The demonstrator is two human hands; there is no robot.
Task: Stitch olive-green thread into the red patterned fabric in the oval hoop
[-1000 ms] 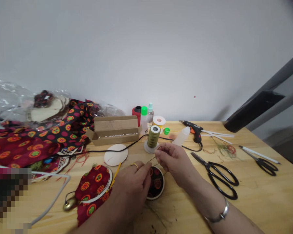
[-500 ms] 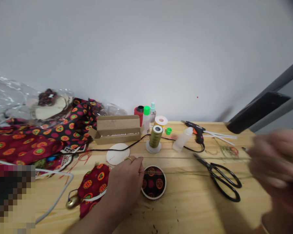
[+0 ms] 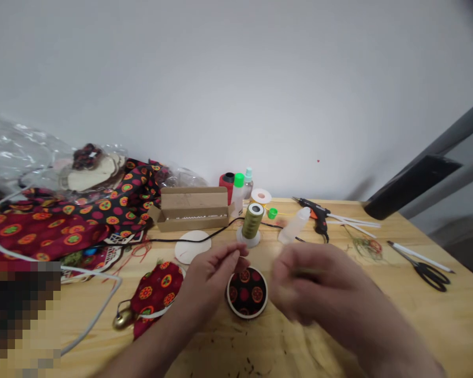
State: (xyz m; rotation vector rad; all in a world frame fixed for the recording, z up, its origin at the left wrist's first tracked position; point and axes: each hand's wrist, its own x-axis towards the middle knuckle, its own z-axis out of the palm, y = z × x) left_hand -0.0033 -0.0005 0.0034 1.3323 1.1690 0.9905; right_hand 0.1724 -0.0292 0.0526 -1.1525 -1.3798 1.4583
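Note:
My left hand [image 3: 211, 278] hovers just left of a round disc covered in black fabric with red and orange dots [image 3: 247, 292], its fingertips pinched together near the disc's upper edge, on something too thin to make out. My right hand [image 3: 319, 289] is smeared by motion right of the disc, fingers curled. An olive-green thread spool [image 3: 253, 221] stands upright behind both hands. A red patterned fabric piece with a small brass bell [image 3: 152, 296] lies under my left forearm.
Behind are an open cardboard box [image 3: 192, 209], a white disc [image 3: 192, 247], small bottles [image 3: 238, 190], a glue gun [image 3: 317, 215] with glue sticks, and piled patterned fabric [image 3: 63, 220]. Scissors [image 3: 428, 270] lie far right. A white cable [image 3: 90, 315] loops left.
My right hand swung out to the far right, pulling thread, and has come back close to the disc. My left hand lifted slightly off the disc.

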